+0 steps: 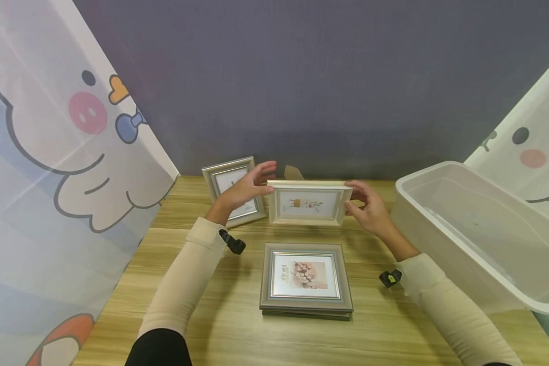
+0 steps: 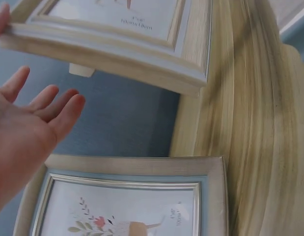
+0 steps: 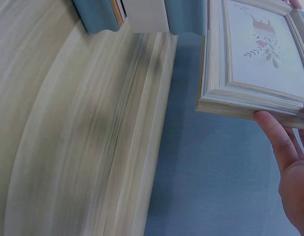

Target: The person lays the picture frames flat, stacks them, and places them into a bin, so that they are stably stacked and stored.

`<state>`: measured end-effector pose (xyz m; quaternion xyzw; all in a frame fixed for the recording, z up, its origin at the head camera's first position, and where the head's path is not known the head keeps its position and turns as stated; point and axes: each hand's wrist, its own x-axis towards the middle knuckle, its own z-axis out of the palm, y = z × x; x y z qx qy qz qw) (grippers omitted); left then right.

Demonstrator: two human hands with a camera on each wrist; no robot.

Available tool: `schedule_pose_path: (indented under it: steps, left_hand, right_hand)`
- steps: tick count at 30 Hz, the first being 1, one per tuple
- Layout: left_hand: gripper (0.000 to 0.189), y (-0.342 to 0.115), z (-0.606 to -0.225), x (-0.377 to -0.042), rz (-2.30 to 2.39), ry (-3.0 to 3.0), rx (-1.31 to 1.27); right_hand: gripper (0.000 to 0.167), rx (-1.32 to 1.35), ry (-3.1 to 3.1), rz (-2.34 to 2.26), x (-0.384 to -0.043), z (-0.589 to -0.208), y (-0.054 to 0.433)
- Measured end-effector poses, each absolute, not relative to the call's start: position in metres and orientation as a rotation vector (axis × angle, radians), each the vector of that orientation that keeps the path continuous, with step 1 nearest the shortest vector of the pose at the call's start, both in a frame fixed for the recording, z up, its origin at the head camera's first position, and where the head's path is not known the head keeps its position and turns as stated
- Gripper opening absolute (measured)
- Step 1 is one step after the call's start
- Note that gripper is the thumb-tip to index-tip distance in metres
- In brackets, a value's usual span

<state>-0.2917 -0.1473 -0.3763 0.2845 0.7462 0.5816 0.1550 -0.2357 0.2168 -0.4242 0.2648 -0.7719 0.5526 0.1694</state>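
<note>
A hand could pass over bare tabletop, narrow between the held frame and the frame stack, wider rightward until the white bin bars it; leftward the tilted frame (close behind the left hand) obstructs, and the dark panel closes the back.

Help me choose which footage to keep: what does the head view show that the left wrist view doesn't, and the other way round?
Only the head view: the right hand pinching the right end of the held frame, and the stacked frames nearer the person.
Only the left wrist view: size lettering inside the held frame, large enough to read 4"x6".
Both: the held frame, the left hand, the second frame, the wooden table and the wall.
</note>
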Motion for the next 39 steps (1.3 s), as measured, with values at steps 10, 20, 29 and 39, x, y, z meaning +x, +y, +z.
schedule_pose_path:
  steps: [10,20,29,39]
  left_hand:
    - [0.133,-0.1458,-0.3853,-0.2987,1.779,1.871,0.838]
    - [0.139,-0.1456,-0.3869,-0.2980,1.773,1.817,0.838]
    - [0.140,-0.1451,-0.3852,-0.2969,1.762,1.849,0.837]
    - [0.134,-0.1480,-0.3836,-0.2928,1.732,1.947,0.818]
  right_hand:
    - [0.050,0.802,-2.158,1.612,-0.2328,-0.4227,0.2144]
    - [0.050,0.831,-2.120,1.655,-0.2334,-0.4258,0.2120]
    - [0.051,0.817,-2.114,1.655,-0.2308,-0.4242,0.2106]
    - [0.051,0.828,-2.092,1.646,-0.2329,-0.4278,0.2113]
